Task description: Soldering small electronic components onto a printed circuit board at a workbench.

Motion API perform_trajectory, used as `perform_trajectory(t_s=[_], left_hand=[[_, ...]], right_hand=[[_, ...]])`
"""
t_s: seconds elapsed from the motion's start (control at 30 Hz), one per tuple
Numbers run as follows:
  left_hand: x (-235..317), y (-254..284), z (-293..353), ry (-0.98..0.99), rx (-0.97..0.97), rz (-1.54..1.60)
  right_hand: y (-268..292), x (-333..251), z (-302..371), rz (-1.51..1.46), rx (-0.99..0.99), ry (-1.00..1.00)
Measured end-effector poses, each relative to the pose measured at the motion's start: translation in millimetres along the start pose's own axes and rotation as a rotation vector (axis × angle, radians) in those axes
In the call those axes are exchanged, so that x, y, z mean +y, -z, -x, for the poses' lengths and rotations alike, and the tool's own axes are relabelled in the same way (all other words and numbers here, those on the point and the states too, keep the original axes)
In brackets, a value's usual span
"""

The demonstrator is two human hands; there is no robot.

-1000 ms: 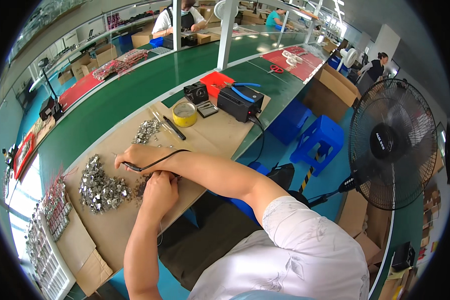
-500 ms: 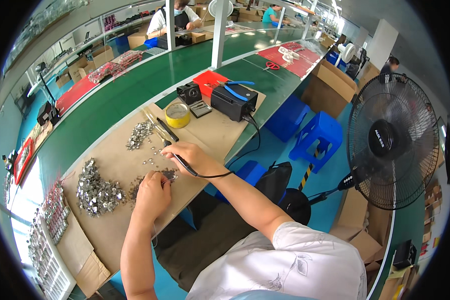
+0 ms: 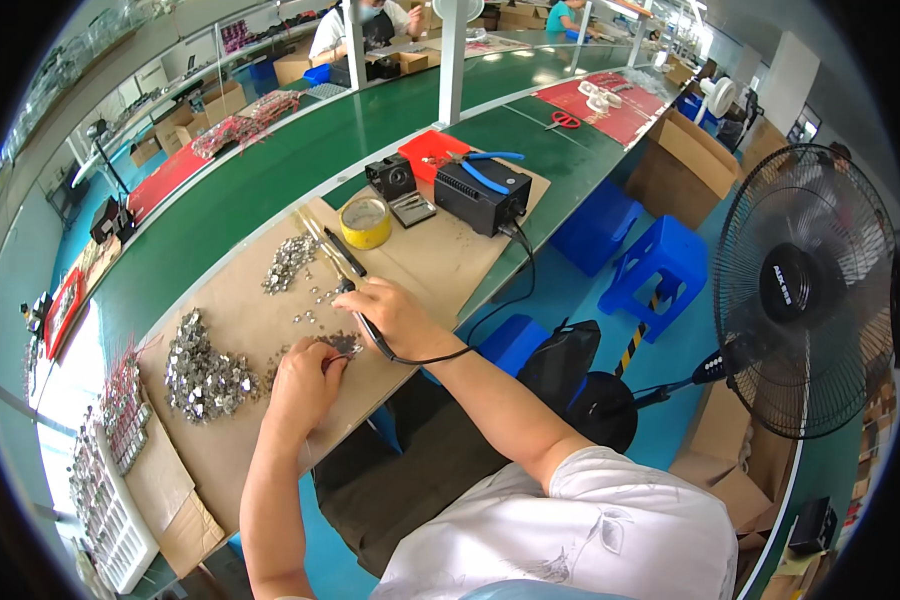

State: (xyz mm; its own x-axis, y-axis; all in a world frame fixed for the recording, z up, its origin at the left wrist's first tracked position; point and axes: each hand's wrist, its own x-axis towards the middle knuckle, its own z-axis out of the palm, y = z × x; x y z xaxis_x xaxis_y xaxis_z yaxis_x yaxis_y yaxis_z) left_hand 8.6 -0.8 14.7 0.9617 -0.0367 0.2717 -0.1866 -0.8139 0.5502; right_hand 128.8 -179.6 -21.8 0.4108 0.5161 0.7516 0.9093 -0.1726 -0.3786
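A soldering iron [image 3: 376,337] with a black handle is in my right hand [image 3: 392,308], its cable running back along the forearm. My left hand [image 3: 306,376] is closed at the board's near edge, pinching a thin reddish wire [image 3: 342,357] with a small pale end. The iron's tip lies beyond the right hand, pointing away from that wire. Small dark bits are scattered beside the left fingers. Left of that hand lies a large heap of small metal parts [image 3: 208,372]. A smaller heap of metal parts [image 3: 289,263] sits farther away.
Beyond the hands are a yellow round tin [image 3: 366,222], a black box [image 3: 482,196] with blue-handled pliers [image 3: 490,172] on top, and a red tray [image 3: 432,152]. A white rack of parts [image 3: 120,520] stands at left. A large fan [image 3: 805,290] is at right.
The whole view has shifted slightly. Both hands stay near the same spot, keeping their holds on the soldering iron and the wire.
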Motion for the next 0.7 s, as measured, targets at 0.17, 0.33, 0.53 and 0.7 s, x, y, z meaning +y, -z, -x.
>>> perform_trajectory(t_s=[0.17,0.33,0.53,0.7], left_hand=[[8,24,11,0.076,0.071,-0.069],[7,50,42,0.286,0.192,-0.196],[12,51,65,0.467,0.228,-0.239],[8,49,81,0.563,0.131,-0.273]], right_hand=[[-2,-2,0,-0.036,-0.001,-0.054],[-4,0,-5,-0.056,0.067,-0.073],[2,1,-9,-0.118,0.074,-0.119],[-12,-6,-13,-0.170,0.052,-0.073]])
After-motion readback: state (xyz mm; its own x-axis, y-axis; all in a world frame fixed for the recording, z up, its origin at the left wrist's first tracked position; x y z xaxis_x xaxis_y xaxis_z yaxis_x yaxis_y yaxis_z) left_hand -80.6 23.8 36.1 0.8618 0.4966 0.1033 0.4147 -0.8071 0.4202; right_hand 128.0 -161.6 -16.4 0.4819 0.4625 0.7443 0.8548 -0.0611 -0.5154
